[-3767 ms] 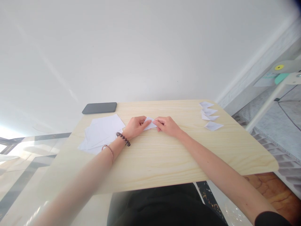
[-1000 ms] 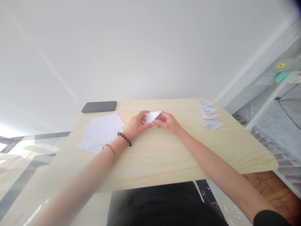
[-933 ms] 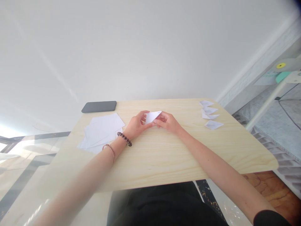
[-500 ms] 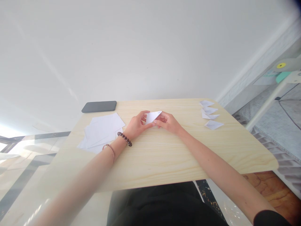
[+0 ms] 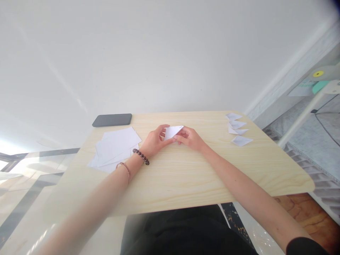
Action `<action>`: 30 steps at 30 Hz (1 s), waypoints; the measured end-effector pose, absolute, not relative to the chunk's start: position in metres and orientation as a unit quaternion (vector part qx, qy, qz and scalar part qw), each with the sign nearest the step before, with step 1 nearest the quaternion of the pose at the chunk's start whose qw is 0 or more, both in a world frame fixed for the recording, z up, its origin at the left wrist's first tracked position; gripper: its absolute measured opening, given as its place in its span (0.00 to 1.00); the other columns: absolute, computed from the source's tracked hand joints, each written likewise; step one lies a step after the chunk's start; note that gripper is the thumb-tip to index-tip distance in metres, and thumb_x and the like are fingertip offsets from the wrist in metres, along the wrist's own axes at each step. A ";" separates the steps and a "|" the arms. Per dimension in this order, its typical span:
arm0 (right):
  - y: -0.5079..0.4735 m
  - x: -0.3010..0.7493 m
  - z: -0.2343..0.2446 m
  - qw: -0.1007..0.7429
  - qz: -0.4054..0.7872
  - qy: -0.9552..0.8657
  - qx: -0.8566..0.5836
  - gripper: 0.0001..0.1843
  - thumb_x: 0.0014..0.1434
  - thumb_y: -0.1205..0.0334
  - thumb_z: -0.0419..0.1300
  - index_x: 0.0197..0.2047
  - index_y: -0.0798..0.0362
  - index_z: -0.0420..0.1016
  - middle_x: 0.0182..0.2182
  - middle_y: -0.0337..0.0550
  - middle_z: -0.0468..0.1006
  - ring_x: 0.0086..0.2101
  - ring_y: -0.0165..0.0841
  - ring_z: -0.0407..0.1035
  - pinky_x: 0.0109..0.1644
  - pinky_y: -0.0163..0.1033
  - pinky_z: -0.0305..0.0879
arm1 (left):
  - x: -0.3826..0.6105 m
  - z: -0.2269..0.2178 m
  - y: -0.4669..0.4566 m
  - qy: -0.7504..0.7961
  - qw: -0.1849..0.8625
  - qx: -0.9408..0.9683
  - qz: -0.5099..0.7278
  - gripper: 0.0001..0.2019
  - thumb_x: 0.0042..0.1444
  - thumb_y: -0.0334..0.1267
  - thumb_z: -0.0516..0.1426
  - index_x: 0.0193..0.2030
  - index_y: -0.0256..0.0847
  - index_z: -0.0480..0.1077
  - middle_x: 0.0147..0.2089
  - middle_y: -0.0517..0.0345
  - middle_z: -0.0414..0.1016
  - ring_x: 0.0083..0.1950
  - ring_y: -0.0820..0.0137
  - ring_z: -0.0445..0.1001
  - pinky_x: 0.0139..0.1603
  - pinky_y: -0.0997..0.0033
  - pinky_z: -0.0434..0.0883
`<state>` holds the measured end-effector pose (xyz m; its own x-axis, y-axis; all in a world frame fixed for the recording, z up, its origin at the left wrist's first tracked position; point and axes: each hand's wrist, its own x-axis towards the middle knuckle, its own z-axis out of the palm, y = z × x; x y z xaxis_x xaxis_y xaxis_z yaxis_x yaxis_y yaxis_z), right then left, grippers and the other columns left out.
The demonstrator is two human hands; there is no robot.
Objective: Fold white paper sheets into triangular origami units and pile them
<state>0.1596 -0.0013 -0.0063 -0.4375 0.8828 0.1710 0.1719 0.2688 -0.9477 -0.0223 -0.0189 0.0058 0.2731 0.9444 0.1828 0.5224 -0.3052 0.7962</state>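
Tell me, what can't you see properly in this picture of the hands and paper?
Head view:
- folded paper: near edge hidden by fingers of the left hand and right hand.
- loose sheets: overlapping, so their number is unclear.
- small folded pieces: too small to tell their folds.

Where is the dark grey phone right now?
In the head view, the flat dark grey phone lies far left on the wooden table, just beyond the white paper sheets.

Sheets (image 5: 115, 148) left of held paper (image 5: 172, 131), folded pieces (image 5: 237, 130) right.
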 end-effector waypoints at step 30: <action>-0.013 0.145 -0.010 0.380 0.059 -0.836 -0.392 0.04 0.52 0.61 0.52 0.28 0.51 0.61 0.20 0.35 0.68 0.21 0.24 0.60 0.26 0.31 0.53 | -0.022 0.022 -0.021 0.450 0.538 0.627 0.338 0.22 0.51 0.55 0.49 0.27 0.35 0.71 0.28 0.53 0.72 0.34 0.67 0.70 0.34 0.69 0.66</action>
